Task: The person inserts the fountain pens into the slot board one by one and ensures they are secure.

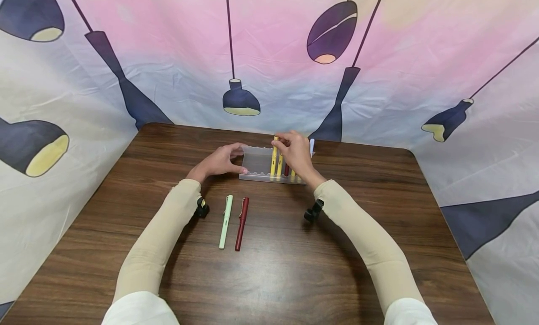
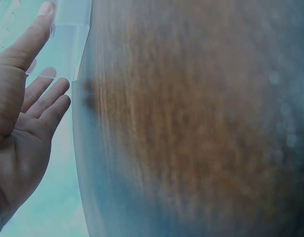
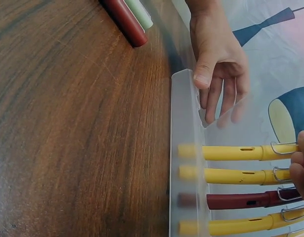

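A clear plastic pen rack [image 1: 258,162] stands toward the back of the table. My left hand [image 1: 220,163] holds its left end, thumb on the front edge and fingers behind, as the right wrist view also shows. Near its cap end, a yellow pen [image 1: 273,164] is pinched by my right hand [image 1: 295,152]; the pen's other end sits at the rack's front wall [image 3: 184,108]. Beside it in the rack lie another yellow pen [image 3: 231,176], a dark red pen [image 3: 236,200] and a further yellow pen [image 3: 240,226]. A pale blue pen end [image 1: 312,146] shows behind my right hand, which hides part of the row.
A light green pen [image 1: 226,222] and a dark red pen [image 1: 242,224] lie side by side on the brown wooden table [image 1: 278,278], in front of the rack. A patterned cloth [image 1: 278,44] hangs behind the table's back edge.
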`<state>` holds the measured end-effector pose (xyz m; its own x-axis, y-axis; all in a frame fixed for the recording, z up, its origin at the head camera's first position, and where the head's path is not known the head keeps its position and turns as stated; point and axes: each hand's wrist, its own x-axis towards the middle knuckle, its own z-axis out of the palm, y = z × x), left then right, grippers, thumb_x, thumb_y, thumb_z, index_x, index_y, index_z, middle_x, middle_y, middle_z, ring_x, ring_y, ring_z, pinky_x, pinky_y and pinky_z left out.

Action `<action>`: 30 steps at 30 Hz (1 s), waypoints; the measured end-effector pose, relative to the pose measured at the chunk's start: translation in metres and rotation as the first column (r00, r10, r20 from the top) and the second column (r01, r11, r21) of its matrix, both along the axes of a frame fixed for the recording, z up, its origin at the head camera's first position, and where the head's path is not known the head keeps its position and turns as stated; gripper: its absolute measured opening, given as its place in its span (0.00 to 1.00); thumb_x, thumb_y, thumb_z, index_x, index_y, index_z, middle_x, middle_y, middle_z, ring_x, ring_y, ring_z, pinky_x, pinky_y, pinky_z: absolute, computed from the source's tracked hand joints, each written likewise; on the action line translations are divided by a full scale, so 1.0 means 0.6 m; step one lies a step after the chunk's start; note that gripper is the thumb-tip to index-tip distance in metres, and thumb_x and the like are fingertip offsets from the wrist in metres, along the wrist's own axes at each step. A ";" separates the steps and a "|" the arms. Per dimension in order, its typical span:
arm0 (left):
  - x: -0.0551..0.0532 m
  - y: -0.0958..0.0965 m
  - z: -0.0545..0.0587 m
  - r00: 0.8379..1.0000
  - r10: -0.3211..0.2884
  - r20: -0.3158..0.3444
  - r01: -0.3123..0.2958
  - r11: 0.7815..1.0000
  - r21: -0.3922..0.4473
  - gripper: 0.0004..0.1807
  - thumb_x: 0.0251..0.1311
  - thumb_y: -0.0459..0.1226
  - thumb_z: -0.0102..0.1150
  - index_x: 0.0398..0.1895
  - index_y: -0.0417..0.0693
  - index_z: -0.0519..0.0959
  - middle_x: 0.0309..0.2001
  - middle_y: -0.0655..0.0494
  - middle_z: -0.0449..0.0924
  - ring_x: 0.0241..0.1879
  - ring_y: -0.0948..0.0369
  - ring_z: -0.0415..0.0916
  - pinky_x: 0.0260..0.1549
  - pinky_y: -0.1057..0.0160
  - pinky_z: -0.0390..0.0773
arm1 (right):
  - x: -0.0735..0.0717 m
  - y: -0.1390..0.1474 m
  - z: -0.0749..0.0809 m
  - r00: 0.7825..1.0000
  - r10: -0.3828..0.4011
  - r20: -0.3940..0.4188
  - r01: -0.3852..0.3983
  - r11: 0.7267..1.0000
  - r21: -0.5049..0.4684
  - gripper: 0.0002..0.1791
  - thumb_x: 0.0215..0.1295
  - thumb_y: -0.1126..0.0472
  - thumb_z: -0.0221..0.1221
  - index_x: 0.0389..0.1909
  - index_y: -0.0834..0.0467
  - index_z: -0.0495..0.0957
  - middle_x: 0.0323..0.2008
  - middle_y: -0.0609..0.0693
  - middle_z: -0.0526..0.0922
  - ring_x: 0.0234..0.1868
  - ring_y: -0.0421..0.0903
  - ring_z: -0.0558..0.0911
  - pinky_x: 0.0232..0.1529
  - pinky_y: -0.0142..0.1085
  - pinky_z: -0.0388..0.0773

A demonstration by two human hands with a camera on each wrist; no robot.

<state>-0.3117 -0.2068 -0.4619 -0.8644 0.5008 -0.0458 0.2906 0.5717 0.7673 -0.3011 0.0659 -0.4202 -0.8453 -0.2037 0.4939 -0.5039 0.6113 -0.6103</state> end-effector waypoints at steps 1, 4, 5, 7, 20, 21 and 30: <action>0.000 0.000 0.000 1.000 0.000 -0.001 0.000 1.000 0.001 0.48 0.55 0.47 0.78 0.76 0.46 0.63 0.75 0.40 0.64 0.74 0.46 0.64 0.71 0.45 0.67 | 0.000 0.001 0.000 1.000 0.002 0.000 -0.002 1.000 0.001 0.15 0.67 0.58 0.69 0.52 0.58 0.88 0.35 0.53 0.86 0.33 0.46 0.86 0.34 0.40 0.84; 0.001 0.000 -0.002 1.000 -0.002 0.004 0.002 1.000 0.002 0.48 0.55 0.47 0.78 0.76 0.46 0.63 0.74 0.40 0.64 0.74 0.46 0.64 0.71 0.45 0.66 | 0.001 0.003 -0.001 1.000 0.002 -0.001 -0.002 1.000 0.011 0.15 0.68 0.56 0.68 0.52 0.57 0.88 0.35 0.52 0.85 0.34 0.46 0.86 0.35 0.40 0.84; 0.002 0.001 -0.003 1.000 -0.002 0.006 0.002 1.000 0.004 0.48 0.55 0.47 0.78 0.76 0.46 0.63 0.74 0.40 0.65 0.74 0.46 0.64 0.71 0.45 0.66 | 0.001 0.004 -0.002 1.000 0.001 -0.002 -0.001 1.000 0.016 0.15 0.68 0.56 0.68 0.52 0.57 0.88 0.35 0.52 0.85 0.34 0.46 0.86 0.35 0.39 0.84; 0.002 0.001 -0.004 1.000 -0.004 0.010 0.004 1.000 0.008 0.49 0.55 0.47 0.78 0.76 0.46 0.63 0.75 0.40 0.64 0.74 0.46 0.64 0.72 0.45 0.66 | 0.002 0.006 -0.003 1.000 0.001 -0.006 -0.001 1.000 0.019 0.16 0.68 0.55 0.68 0.52 0.57 0.88 0.34 0.51 0.85 0.34 0.45 0.85 0.35 0.39 0.84; 0.003 0.000 0.002 1.000 -0.010 0.005 0.009 0.999 0.032 0.47 0.55 0.45 0.78 0.76 0.46 0.64 0.75 0.42 0.64 0.74 0.45 0.63 0.72 0.44 0.66 | 0.034 0.011 0.006 0.999 0.034 0.025 -0.033 0.998 -0.046 0.15 0.67 0.56 0.69 0.49 0.58 0.88 0.33 0.50 0.86 0.32 0.45 0.85 0.34 0.39 0.84; 0.003 0.000 0.003 1.000 -0.007 0.004 0.007 0.999 0.034 0.47 0.55 0.44 0.78 0.75 0.46 0.64 0.74 0.42 0.65 0.74 0.45 0.64 0.72 0.44 0.66 | 0.039 0.010 0.006 0.999 0.039 0.034 -0.037 0.998 -0.051 0.15 0.67 0.55 0.69 0.49 0.58 0.88 0.33 0.50 0.86 0.31 0.44 0.86 0.33 0.39 0.84; -0.001 0.002 -0.001 1.000 -0.007 0.000 0.007 0.998 0.061 0.45 0.55 0.42 0.78 0.75 0.45 0.65 0.73 0.43 0.67 0.74 0.45 0.64 0.72 0.44 0.65 | 0.091 -0.011 -0.010 0.982 0.125 0.140 -0.113 0.989 -0.091 0.16 0.68 0.52 0.68 0.49 0.58 0.88 0.33 0.47 0.88 0.30 0.40 0.85 0.30 0.34 0.84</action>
<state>-0.3122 -0.2053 -0.4624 -0.8606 0.5091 -0.0157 0.2942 0.5219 0.8006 -0.2464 0.0593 -0.4260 -0.8812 -0.2712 0.3871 -0.4727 0.4969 -0.7278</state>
